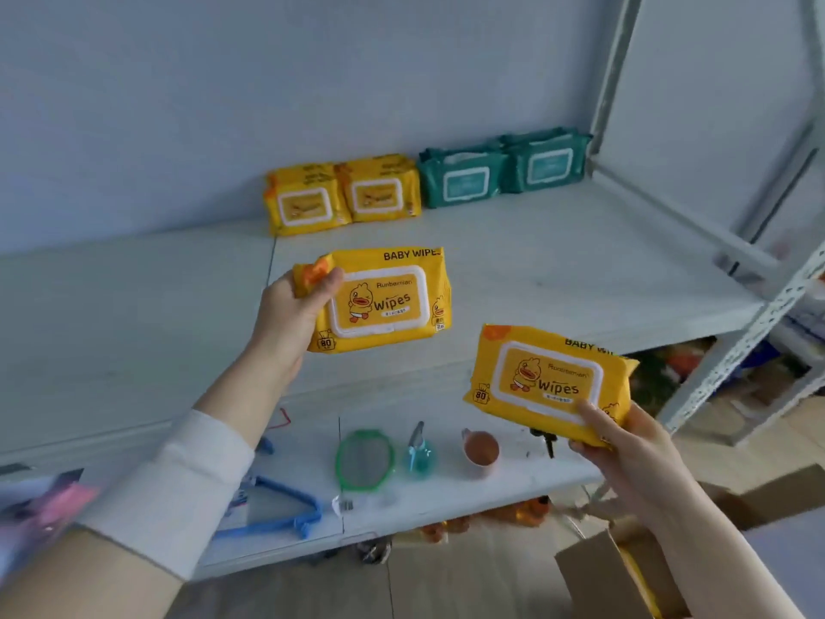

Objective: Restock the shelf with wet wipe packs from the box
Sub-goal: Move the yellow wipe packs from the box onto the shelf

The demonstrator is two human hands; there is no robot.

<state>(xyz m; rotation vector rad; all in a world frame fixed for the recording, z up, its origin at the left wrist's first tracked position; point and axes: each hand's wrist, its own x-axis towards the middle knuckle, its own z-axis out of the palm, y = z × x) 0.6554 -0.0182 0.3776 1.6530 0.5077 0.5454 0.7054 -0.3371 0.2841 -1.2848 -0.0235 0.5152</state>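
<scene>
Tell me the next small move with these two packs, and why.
Probably the left hand should set its yellow pack on the shelf before the two yellow packs at the back: it is held over that board, with the right hand holding the second pack lower.

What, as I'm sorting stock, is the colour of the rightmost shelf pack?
The rightmost pack is teal; head view.

A soft cream-white sleeve (178, 480) covers the left forearm short of the wrist; the left hand (285, 319) and right hand (625, 444) are bare.
</scene>
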